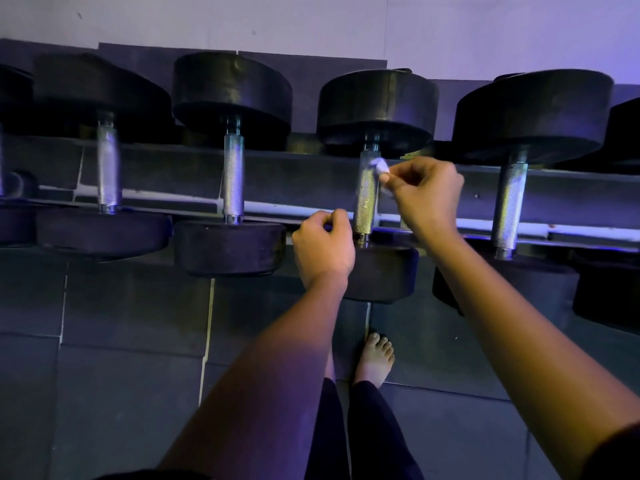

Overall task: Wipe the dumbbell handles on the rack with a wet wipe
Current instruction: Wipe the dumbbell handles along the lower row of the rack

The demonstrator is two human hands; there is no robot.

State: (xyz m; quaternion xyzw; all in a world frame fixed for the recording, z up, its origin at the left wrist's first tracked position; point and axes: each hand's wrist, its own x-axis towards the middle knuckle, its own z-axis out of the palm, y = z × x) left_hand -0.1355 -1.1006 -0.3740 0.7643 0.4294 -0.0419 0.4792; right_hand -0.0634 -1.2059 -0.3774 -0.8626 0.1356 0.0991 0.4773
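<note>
At a dumbbell rack (311, 174) set against a pale wall (485, 29), seen from the head camera looking down: a person leans in with both bare forearms stretched toward a row of black-headed dumbbells lying side by side across the rack's rails, their knurled metal handles pointing away from the camera.

The right hand (426, 192) pinches a small, bunched white wet wipe (379, 167) between thumb and fingertips. It presses the wipe against the right side of the third handle (365, 202), close to the far end of that bar and just below the far weight head (377, 109).

The left hand (323, 244) is curled into a loose fist with nothing showing in it. It sits just beside the near end of the same handle, on its left, above the near weight head (384, 271). Whether the knuckles touch the bar cannot be told.

To the left lie the second handle (233, 174) and, farther off and slightly blurred, the first handle (108, 168). To the right of the hands lies the fourth handle (509, 202), partly crossed by the right forearm lower down. Parts of more dumbbells are cut off at both edges of the frame.

Below the rack the floor is laid with dark tiles (121, 341) with pale seams. A bare foot (375, 358) stands on them beneath the third dumbbell, above a leg in black leggings (374, 427). Violet light tints the rail, the wall and the forearms.
</note>
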